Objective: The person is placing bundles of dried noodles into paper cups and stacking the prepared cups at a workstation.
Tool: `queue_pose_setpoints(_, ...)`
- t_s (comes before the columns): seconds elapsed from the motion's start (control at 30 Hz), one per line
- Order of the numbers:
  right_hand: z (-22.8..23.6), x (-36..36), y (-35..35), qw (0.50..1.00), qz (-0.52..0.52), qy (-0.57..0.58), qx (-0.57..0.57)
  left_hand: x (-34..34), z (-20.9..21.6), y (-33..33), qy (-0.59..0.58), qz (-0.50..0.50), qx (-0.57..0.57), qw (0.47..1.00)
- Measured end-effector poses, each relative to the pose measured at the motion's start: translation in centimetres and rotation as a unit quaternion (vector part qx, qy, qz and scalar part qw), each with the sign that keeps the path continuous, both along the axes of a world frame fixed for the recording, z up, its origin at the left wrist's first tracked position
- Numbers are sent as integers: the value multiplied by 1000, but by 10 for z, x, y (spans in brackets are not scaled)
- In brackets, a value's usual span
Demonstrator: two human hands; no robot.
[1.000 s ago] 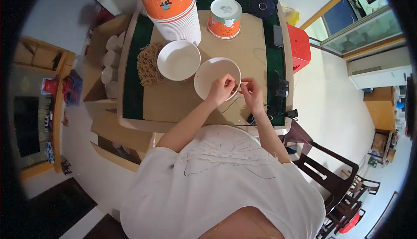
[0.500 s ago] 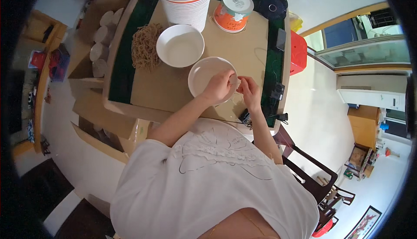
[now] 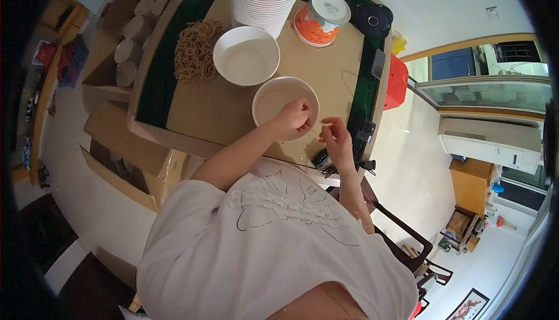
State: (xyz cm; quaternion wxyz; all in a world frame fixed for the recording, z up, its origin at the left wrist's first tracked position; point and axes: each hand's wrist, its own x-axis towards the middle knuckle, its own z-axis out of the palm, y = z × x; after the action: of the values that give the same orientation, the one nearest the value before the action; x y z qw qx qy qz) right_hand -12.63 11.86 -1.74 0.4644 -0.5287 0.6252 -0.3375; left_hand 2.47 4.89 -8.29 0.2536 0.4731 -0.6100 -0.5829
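A white paper tub (image 3: 271, 102) stands near the table's front edge, its mouth facing up. My left hand (image 3: 295, 116) is over the tub's right side, fingers curled closed; what they hold, if anything, is hidden. Just right of the rim, my right hand (image 3: 338, 138) pinches with thumb and fingertips. Something small and pale shows at those fingertips, too small to name. A second white tub (image 3: 246, 58) stands open just behind the first. To its left lies a tangled heap of brown cords (image 3: 198, 50).
Behind stand a tall stack of orange-and-white tubs (image 3: 265, 6) and an upside-down orange-and-green tub (image 3: 322, 20). A dark round object (image 3: 373, 20), a phone (image 3: 378, 64) and black adapters (image 3: 326, 162) line the right edge. Cardboard boxes (image 3: 125, 151) sit left of the table.
My hands have drawn slightly apart, the right one moving away from the tub's rim. The whole view has shifted a little with my head.
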Motion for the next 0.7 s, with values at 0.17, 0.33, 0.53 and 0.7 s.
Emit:
queue_pose_setpoints(0.17, 64, 47, 29, 899, 402, 152, -88, -4, 17, -8, 215, 12, 410, 886)
queue_pose_setpoints(0.33, 63, 25, -33, 956, 244, 153, -63, -2, -6, -2, 123, 25, 251, 960)
queue_pose_setpoints(0.53, -8, -2, -72, 897, 302, 286, -151, 4, -22, 16, -86, -26, -305, 948)
queue_pose_setpoints(0.7, -10, 3, -72, 911, 279, 284, -111, -5, -41, 19, 59, 153, -27, 986)
